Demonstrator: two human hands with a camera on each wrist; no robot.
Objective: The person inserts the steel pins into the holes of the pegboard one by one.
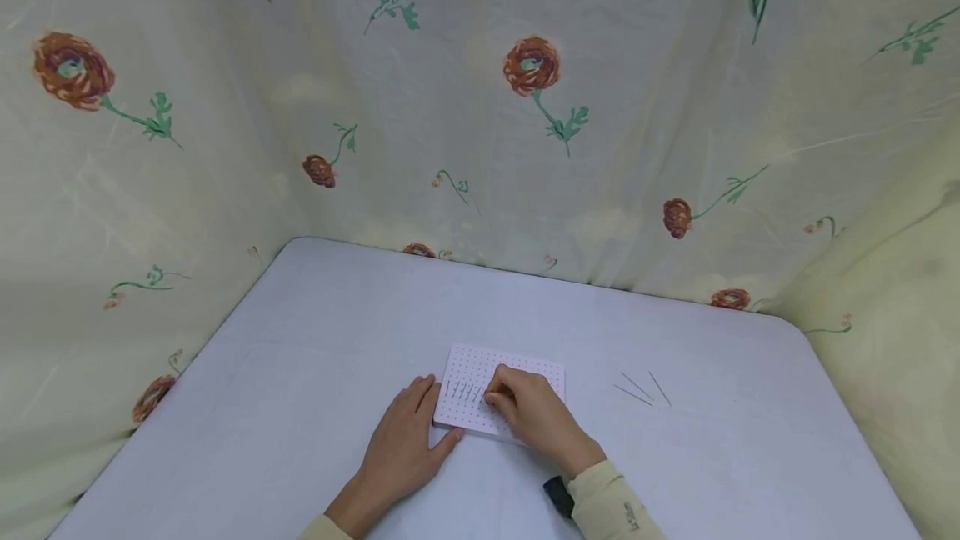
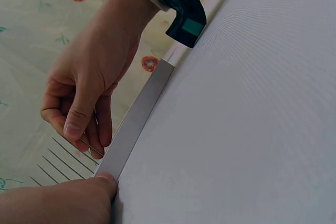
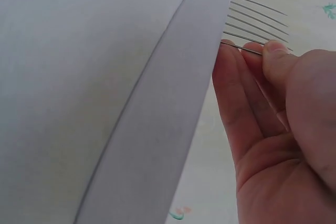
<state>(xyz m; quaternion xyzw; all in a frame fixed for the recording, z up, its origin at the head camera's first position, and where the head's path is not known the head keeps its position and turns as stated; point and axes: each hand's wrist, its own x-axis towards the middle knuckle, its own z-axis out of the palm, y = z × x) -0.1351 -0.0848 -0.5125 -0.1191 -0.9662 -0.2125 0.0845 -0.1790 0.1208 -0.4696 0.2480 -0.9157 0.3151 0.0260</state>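
The left hand (image 1: pixel 405 444) is lying flat on the table (image 1: pixel 300 340), fingers straight, its thumb pressing the near left edge of the one white pegboard (image 1: pixel 525 373). About five thin pins (image 1: pixel 463 391) are standing in a row in the board, though the head view is too small for a sure count. The right hand (image 1: pixel 528 415) is pinching one more pin (image 3: pixel 242 49) between thumb and fingers over the board. Three loose pins (image 1: pixel 641 388) are lying on the table well to the right.

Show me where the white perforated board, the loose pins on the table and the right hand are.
white perforated board (image 1: pixel 536 373): head view, bare far corner.
loose pins (image 1: pixel 637 388): head view, middle pin.
right hand (image 1: pixel 528 411): head view, back of hand.
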